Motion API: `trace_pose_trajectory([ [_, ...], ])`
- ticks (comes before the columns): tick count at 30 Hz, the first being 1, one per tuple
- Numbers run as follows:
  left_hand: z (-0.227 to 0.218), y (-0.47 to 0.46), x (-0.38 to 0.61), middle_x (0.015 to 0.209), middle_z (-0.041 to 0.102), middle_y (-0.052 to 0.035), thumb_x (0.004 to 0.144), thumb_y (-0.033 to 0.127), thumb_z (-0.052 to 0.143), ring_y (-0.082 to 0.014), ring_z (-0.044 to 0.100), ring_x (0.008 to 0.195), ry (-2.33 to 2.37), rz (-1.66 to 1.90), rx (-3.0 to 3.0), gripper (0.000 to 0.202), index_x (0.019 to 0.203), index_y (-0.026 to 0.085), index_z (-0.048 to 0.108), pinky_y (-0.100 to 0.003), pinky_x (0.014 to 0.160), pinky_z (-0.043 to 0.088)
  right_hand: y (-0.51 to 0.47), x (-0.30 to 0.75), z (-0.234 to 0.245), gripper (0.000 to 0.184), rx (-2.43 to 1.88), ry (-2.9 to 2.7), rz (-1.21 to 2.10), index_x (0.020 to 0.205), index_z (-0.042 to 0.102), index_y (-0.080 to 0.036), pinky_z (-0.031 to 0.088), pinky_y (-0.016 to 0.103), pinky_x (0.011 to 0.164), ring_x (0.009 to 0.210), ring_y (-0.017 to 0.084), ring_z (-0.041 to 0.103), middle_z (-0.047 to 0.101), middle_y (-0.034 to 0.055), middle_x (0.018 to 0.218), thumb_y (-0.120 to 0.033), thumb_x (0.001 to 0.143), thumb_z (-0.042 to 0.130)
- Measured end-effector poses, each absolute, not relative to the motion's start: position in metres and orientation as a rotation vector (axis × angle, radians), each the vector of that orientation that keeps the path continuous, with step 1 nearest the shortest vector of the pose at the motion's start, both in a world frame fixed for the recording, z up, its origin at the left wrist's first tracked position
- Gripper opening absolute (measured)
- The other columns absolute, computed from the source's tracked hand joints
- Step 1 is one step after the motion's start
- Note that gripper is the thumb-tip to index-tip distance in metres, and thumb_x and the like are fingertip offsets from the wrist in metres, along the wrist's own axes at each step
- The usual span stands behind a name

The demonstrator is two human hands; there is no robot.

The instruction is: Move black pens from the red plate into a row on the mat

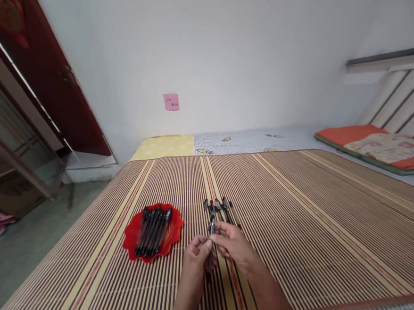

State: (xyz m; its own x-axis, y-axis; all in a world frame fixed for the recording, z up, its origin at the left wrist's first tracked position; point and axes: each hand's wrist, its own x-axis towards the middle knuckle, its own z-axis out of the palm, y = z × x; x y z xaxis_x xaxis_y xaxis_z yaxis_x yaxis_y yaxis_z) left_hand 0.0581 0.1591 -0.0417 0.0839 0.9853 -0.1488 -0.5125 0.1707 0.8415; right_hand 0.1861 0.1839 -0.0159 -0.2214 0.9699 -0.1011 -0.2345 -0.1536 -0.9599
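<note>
Both hands meet at a black pen (212, 225) held upright above the striped mat. My left hand (197, 256) is closed round its lower part, and my right hand (231, 241) pinches it higher up, near the capped end. Just beyond my hands several more black pens (228, 213) lie side by side on the mat, partly hidden by my fingers. To the left, a red scalloped plate (177, 221) carries a row of several black pens (153, 231), some with clear barrels.
A striped bamboo mat (287, 226) covers the bed. Folded orange patterned cloth (381, 146) rests at the far right, by a slatted headboard (409, 100). A pink note (171, 102) sticks to the white wall. A dark red door (40, 58) stands at left.
</note>
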Motion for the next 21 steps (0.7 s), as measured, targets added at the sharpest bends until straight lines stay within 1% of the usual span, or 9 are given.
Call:
trace_pose_trajectory([
  [4, -0.041, 0.159, 0.056, 0.053, 0.056, 0.007, 0.068, 0.044, 0.084, -0.0048, 0.043, 0.042, 0.909, 1.243, 0.746, 0.039, 0.077, 0.019, 0.057, -0.016, 0.043, 0.032, 0.185, 0.187, -0.024, 0.03, -0.957, -1.085, 1.588, 0.083, 0.059, -0.019, 0.019, 0.021, 0.041, 0.042, 0.005, 0.029, 0.043, -0.0106, 0.054, -0.042, 0.074, 0.076],
  [7, -0.037, 0.159, 0.055, 0.056, 0.058, 0.0065, 0.07, 0.043, 0.083, -0.0037, 0.039, 0.041, 0.937, 1.231, 0.778, 0.037, 0.081, 0.019, 0.057, -0.016, 0.042, 0.029, 0.188, 0.191, -0.028, 0.038, -0.946, -1.066, 1.566, 0.084, 0.058, -0.02, 0.019, 0.021, 0.04, 0.04, 0.006, 0.03, 0.041, -0.0114, 0.048, -0.054, 0.076, 0.073],
  [9, -0.035, 0.158, 0.055, 0.055, 0.058, 0.007, 0.069, 0.045, 0.084, -0.0036, 0.038, 0.04, 0.963, 1.216, 0.797, 0.039, 0.081, 0.019, 0.056, -0.016, 0.041, 0.028, 0.191, 0.195, -0.029, 0.041, -0.954, -1.037, 1.521, 0.084, 0.059, -0.02, 0.021, 0.021, 0.041, 0.041, 0.006, 0.031, 0.042, -0.0112, 0.048, -0.057, 0.075, 0.073],
  [13, -0.031, 0.154, 0.055, 0.054, 0.054, 0.0086, 0.07, 0.045, 0.083, -0.004, 0.039, 0.041, 1.0, 1.198, 0.856, 0.038, 0.078, 0.02, 0.056, -0.016, 0.042, 0.029, 0.191, 0.198, -0.024, 0.038, -0.98, -1.038, 1.464, 0.08, 0.06, -0.02, 0.025, 0.021, 0.043, 0.043, 0.007, 0.035, 0.045, -0.0101, 0.05, -0.054, 0.073, 0.076],
  [17, -0.029, 0.152, 0.055, 0.053, 0.053, 0.0084, 0.072, 0.043, 0.082, -0.0046, 0.039, 0.042, 1.023, 1.198, 0.916, 0.034, 0.079, 0.019, 0.059, -0.017, 0.043, 0.031, 0.187, 0.196, -0.019, 0.034, -0.996, -1.074, 1.463, 0.074, 0.058, -0.02, 0.03, 0.022, 0.045, 0.046, 0.008, 0.04, 0.048, -0.0085, 0.053, -0.049, 0.072, 0.077],
  [21, -0.029, 0.151, 0.055, 0.052, 0.051, 0.0083, 0.075, 0.047, 0.079, -0.0043, 0.036, 0.041, 1.027, 1.156, 0.96, 0.035, 0.075, 0.019, 0.057, -0.017, 0.041, 0.027, 0.187, 0.194, -0.025, 0.034, -1.01, -1.003, 1.439, 0.074, 0.057, -0.021, 0.029, 0.021, 0.044, 0.044, 0.008, 0.039, 0.048, -0.0087, 0.051, -0.049, 0.074, 0.076],
])
